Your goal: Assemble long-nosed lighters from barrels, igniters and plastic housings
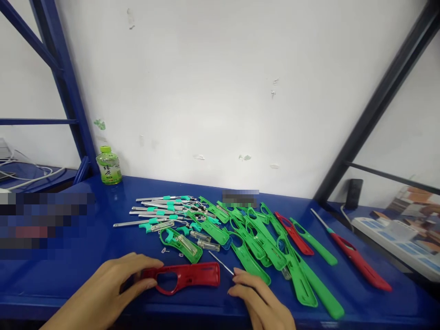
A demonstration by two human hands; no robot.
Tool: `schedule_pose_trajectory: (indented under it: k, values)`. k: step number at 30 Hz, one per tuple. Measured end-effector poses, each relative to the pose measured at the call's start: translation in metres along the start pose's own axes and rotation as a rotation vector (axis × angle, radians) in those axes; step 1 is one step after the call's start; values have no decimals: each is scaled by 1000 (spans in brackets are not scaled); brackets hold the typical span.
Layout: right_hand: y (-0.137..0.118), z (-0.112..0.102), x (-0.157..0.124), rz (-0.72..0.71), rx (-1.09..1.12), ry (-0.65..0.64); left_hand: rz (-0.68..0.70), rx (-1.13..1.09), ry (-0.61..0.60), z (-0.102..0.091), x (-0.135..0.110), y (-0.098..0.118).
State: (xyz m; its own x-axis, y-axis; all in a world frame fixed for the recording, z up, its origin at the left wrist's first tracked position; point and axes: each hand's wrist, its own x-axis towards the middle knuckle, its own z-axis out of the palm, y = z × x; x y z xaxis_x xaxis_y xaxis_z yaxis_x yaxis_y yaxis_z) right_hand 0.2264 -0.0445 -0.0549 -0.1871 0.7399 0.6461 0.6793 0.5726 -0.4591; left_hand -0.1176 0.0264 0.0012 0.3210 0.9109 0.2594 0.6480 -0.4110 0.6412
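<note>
A red lighter casing half (pixel 199 275) lies at the front of the blue table with its hollow inside facing up. My left hand (pixel 113 279) pinches its left end between thumb and fingers. Just right of the casing, my right hand (pixel 263 298) is closed on a thin metal rod (pixel 222 262), whose tip points up and left; any handle is hidden in the hand. Beyond the casing lies a green casing half (pixel 190 250) with a clear fuel tank (pixel 185 244) in it. More clear tanks (pixel 208 245) and small metal pieces (pixel 165 250) are close by.
Metal lighter tubes (pixel 137 223) with teal triggers are heaped at centre left. Several green casing halves (pixel 264 238) pile up to the right, beside a red one (pixel 297 236) and a whole red lighter (pixel 357 261). A green tea bottle (pixel 109 167) stands by the wall.
</note>
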Motion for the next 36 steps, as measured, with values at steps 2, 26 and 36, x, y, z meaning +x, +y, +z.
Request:
schedule_pose_trajectory:
  k: [2,26,36]
  values:
    - [8,-7,4,-61,-57,-96,81,44,12,0,3,6]
    - [-32,36,38,-253,-293,44,215,454,178,-44,67,-77]
    - [-23,37,34,-279,-307,40,251,342,393,-55,50,-24]
